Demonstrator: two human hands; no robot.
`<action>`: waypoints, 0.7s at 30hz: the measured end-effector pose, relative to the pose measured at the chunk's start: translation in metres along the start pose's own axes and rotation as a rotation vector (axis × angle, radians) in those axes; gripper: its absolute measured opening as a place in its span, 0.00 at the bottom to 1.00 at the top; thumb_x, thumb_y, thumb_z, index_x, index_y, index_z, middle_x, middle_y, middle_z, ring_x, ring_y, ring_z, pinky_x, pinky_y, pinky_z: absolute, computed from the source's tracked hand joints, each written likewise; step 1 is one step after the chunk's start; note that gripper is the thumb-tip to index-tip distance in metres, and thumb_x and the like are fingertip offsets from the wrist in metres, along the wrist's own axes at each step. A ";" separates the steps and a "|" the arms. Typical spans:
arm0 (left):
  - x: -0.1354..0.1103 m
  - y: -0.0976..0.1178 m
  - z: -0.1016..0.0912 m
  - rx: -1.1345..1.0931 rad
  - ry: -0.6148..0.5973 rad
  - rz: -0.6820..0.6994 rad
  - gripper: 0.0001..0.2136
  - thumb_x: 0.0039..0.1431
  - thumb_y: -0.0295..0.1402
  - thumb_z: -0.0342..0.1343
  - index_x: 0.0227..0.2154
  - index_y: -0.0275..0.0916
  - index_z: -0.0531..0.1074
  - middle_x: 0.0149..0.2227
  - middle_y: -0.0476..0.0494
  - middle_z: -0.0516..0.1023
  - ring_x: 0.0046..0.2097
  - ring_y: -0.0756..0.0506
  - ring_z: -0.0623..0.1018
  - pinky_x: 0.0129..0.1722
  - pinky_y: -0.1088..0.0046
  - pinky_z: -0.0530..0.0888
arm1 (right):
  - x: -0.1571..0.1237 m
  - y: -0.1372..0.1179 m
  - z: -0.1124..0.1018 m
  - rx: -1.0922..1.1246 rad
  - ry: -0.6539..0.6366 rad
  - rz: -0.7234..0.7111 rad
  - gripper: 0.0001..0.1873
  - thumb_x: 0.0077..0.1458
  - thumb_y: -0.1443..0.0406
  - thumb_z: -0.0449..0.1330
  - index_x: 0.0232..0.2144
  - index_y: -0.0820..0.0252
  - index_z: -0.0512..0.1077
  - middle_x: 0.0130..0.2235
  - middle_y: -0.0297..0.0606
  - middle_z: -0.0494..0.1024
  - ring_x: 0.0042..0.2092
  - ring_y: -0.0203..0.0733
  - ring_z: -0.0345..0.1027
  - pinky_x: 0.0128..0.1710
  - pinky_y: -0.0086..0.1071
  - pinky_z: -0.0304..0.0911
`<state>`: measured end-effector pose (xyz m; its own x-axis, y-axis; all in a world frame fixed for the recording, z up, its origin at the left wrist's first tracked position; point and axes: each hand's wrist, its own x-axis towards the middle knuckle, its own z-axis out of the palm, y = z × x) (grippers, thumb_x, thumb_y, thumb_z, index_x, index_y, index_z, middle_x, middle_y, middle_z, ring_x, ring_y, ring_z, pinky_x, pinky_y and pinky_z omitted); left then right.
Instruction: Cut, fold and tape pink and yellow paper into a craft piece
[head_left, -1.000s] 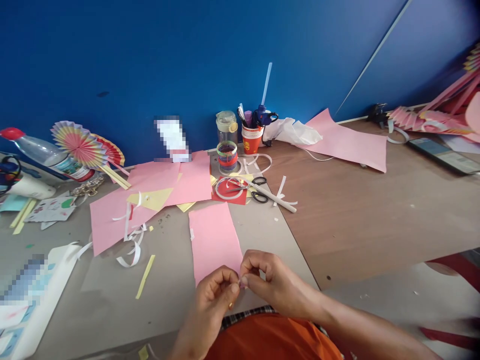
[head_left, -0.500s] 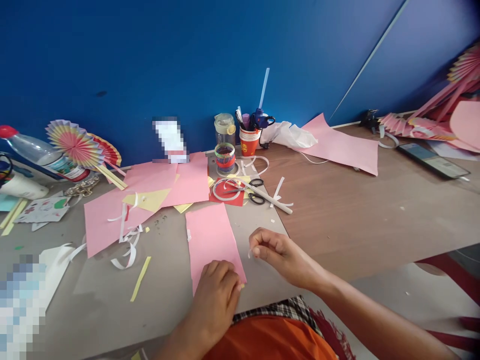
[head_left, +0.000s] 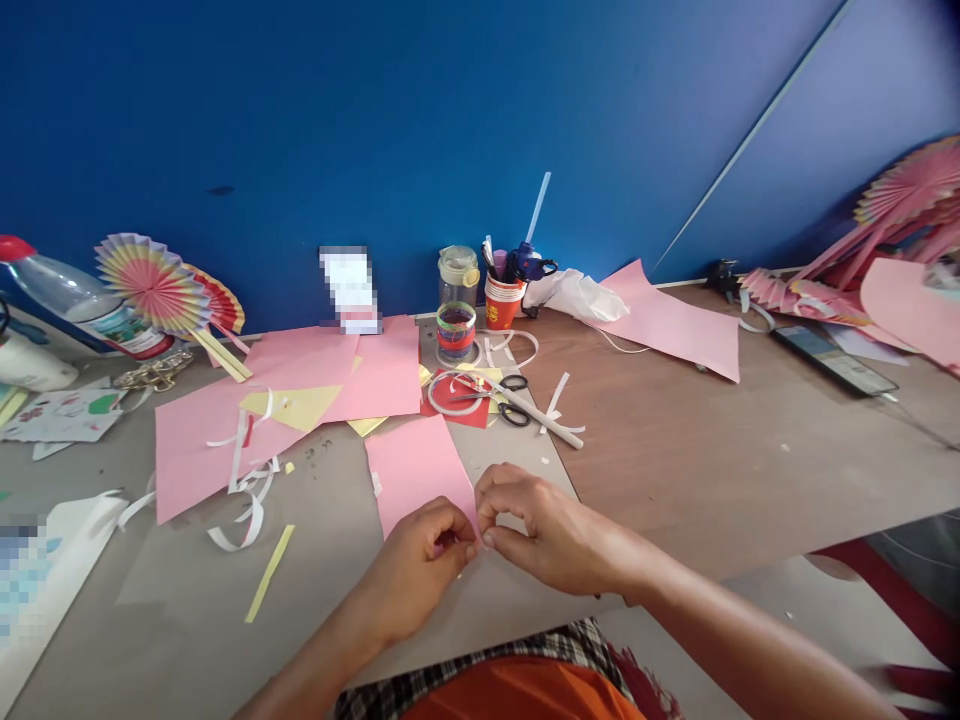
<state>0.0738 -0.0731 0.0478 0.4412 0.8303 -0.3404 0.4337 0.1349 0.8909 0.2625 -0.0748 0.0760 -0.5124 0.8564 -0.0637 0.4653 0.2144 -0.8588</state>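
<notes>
Over the right edge of a pink paper sheet [head_left: 412,465], my two hands come together. My left hand [head_left: 424,565] is closed in a pinch, thumb against forefinger. Fingertips almost touching it, my right hand [head_left: 544,530] is curled into a pinch as well. Whatever lies between the fingertips is too small to make out. The sheet's lower part is hidden behind my left hand. A white scrap [head_left: 376,484] sticks to its left edge. Beyond my right hand lie scissors [head_left: 514,400] with black handles and a pale rod [head_left: 551,418].
More pink paper [head_left: 199,440] with white strips [head_left: 251,525] lies to the left, near a yellow strip [head_left: 270,575]. Along the blue wall stand a folded-paper fan [head_left: 154,285], a clear bottle [head_left: 458,275] and a red paper cup [head_left: 502,303]. A phone [head_left: 832,360] rests at right.
My right hand, which held a small pale strip apart from the sheet, has moved left to meet my left hand. My left hand has gone from lying on the paper to pinching.
</notes>
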 end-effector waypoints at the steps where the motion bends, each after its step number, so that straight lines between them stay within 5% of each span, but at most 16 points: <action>1: 0.000 0.000 0.000 0.004 0.000 -0.012 0.03 0.50 0.31 0.53 0.24 0.40 0.68 0.28 0.51 0.69 0.30 0.48 0.66 0.30 0.74 0.63 | 0.003 0.000 0.000 -0.012 -0.017 0.013 0.10 0.48 0.78 0.54 0.27 0.59 0.69 0.36 0.36 0.71 0.39 0.39 0.64 0.40 0.31 0.59; 21: -0.002 -0.007 -0.007 -0.144 -0.028 -0.038 0.07 0.49 0.36 0.57 0.23 0.37 0.70 0.22 0.53 0.66 0.26 0.51 0.62 0.26 0.77 0.60 | 0.019 0.009 0.004 0.094 -0.152 0.107 0.08 0.50 0.73 0.53 0.28 0.59 0.71 0.32 0.31 0.75 0.34 0.35 0.66 0.34 0.27 0.59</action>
<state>0.0646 -0.0725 0.0446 0.4490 0.8082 -0.3811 0.3342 0.2437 0.9105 0.2542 -0.0585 0.0652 -0.5695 0.7900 -0.2270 0.4570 0.0748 -0.8863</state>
